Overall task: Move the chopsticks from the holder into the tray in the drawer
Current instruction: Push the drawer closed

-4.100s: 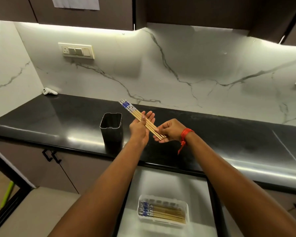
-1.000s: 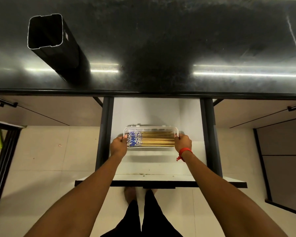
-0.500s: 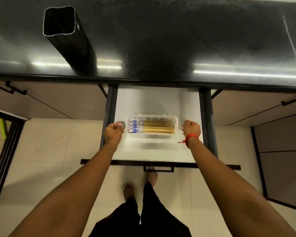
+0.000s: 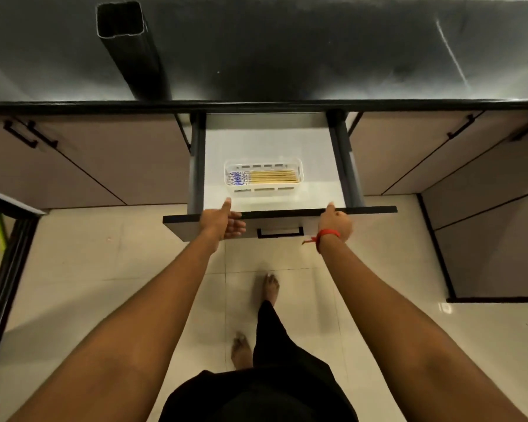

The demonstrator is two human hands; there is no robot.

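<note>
A clear plastic tray (image 4: 264,190) sits in the open drawer (image 4: 269,138) and holds several wooden chopsticks (image 4: 273,176) lying flat, blue-patterned ends to the left. The black square holder (image 4: 127,38) stands on the counter at the upper left and looks empty. My left hand (image 4: 223,222) is on the drawer front (image 4: 369,210), thumb over its top edge and fingers spread on the face. My right hand (image 4: 336,223), with a red thread at the wrist, holds the same edge further right. Neither hand touches the tray.
A black countertop (image 4: 317,50) runs across the top. Closed cabinet doors (image 4: 89,159) flank the drawer on both sides. The drawer's black handle (image 4: 280,232) lies between my hands. My bare feet and legs (image 4: 269,303) stand on the pale tiled floor below.
Earlier I held chopsticks above the counter. A second ago both hands were at the tray's ends; they have let go and drawn back onto the drawer front.
</note>
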